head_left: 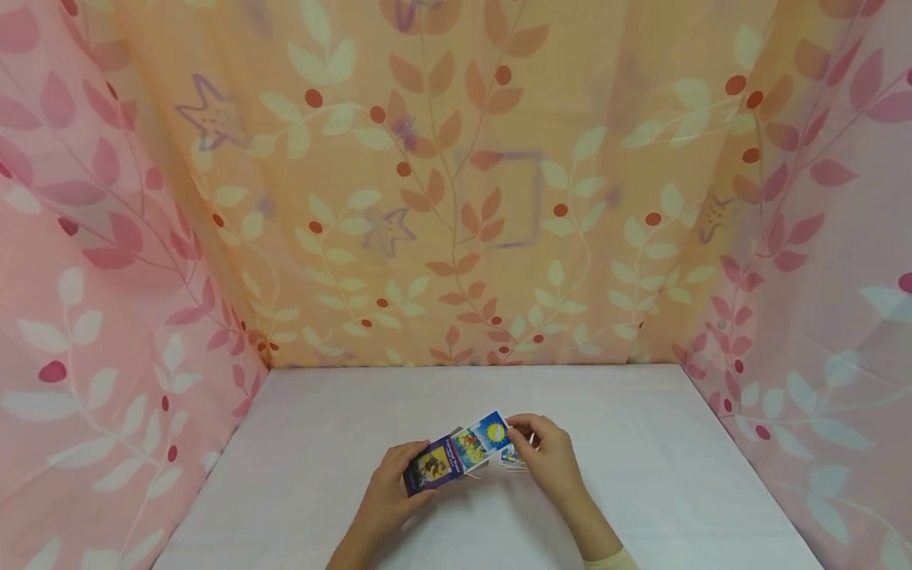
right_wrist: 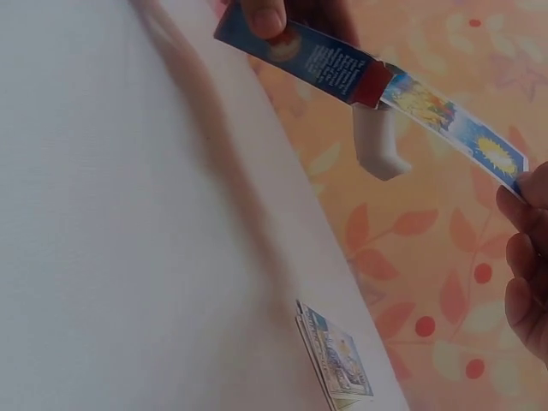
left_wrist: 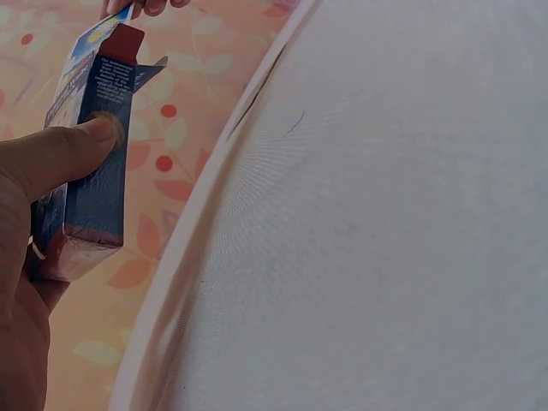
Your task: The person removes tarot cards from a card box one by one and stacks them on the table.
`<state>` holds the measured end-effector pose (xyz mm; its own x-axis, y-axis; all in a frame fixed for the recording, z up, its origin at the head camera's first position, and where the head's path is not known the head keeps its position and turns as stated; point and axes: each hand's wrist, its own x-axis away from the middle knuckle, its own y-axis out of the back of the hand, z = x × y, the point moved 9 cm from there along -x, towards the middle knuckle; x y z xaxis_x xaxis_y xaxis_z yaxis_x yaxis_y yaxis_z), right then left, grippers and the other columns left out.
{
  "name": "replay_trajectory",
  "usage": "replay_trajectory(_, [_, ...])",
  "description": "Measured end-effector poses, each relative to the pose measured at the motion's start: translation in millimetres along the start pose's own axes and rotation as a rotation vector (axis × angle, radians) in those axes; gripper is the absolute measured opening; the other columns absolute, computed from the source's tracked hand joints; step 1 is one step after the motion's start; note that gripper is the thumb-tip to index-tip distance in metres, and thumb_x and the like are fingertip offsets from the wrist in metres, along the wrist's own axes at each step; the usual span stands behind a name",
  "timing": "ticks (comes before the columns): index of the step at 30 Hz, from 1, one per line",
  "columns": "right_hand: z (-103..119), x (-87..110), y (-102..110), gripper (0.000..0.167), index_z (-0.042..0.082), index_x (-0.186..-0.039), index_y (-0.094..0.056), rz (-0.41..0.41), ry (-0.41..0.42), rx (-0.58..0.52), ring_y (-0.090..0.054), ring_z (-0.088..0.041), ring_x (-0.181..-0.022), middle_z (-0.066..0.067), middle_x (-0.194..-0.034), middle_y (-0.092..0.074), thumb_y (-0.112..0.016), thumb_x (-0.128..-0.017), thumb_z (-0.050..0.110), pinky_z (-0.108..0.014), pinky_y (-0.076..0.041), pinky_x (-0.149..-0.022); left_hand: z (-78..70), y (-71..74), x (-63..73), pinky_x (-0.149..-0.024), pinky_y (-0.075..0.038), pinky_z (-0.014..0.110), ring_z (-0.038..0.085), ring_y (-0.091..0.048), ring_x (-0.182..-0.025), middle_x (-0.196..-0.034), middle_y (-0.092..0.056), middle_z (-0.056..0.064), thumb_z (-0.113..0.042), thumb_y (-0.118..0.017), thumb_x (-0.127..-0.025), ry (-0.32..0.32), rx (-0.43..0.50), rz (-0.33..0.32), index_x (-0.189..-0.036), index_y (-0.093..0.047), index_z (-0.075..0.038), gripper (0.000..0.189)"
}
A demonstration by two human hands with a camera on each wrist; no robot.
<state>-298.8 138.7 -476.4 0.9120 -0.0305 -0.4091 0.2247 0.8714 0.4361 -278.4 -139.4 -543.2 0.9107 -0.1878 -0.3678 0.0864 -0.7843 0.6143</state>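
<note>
Left hand (head_left: 389,484) found clasped round box (head_left: 432,467), card (head_left: 480,443) partly drawn out, its end pinched by right hand (head_left: 549,457), card pile (right_wrist: 342,360) set on table (head_left: 321,431).

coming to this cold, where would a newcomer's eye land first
Probably on the bright blue card with a yellow sun, sticking out of the dark box; the left hand grips the box, the right hand pinches the card's outer end. Next, the orange leaf-print cloth rising behind the white table. A small card pile lies on the table near the right hand.
</note>
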Motion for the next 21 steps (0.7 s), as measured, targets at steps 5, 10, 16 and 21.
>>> replay_trajectory(5, [3.6, -1.3, 8.7, 0.014, 0.018, -0.100, -0.077, -0.032, 0.053, 0.005, -0.055, -0.007, -0.073, 0.011, -0.082, -0.066, -0.080, -0.089, 0.011, -0.021, -0.048, -0.061, -3.0, 2.0, 0.0, -0.107, -0.050, 0.043, 0.009, -0.054, -0.128, -0.138, -0.058, -0.017, -0.025, -0.096, -0.070, -0.014, 0.007, -0.009, -0.144, -0.053, -0.039, 0.087])
replay_trajectory(10, [-2.0, -4.2, 20.0, 0.014, 0.017, -0.102, -0.077, -0.076, 0.078, -0.015, -0.056, -0.008, -0.075, 0.010, -0.086, -0.068, -0.079, -0.090, 0.009, -0.023, -0.050, -0.063, -4.7, 1.7, 0.2, -0.105, -0.051, 0.043, 0.011, -0.055, -0.127, -0.138, -0.058, -0.015, -0.024, -0.096, -0.071, -0.026, -0.010, -0.015, -0.145, -0.052, -0.037, 0.087])
replay_trajectory(16, [-13.5, -5.8, 29.8, 0.014, 0.015, -0.104, -0.076, -0.110, 0.074, -0.031, -0.057, -0.009, -0.075, 0.008, -0.088, -0.071, -0.077, -0.092, 0.009, -0.022, -0.049, -0.064, -0.2, 1.4, 3.3, -0.106, -0.051, 0.042, 0.009, -0.055, -0.127, -0.138, -0.058, -0.016, -0.022, -0.096, -0.070, 0.006, 0.006, -0.008, -0.144, -0.054, -0.035, 0.086])
replay_trajectory(21, [-20.3, -10.3, 38.5, 0.013, 0.014, -0.104, -0.077, -0.140, 0.055, -0.019, -0.057, -0.009, -0.075, 0.007, -0.087, -0.071, -0.076, -0.092, 0.008, -0.020, -0.048, -0.064, -2.3, 3.1, 1.7, -0.105, -0.051, 0.042, 0.009, -0.054, -0.127, -0.139, -0.058, -0.017, -0.024, -0.095, -0.071, -0.017, 0.003, -0.013, -0.145, -0.054, -0.033, 0.085])
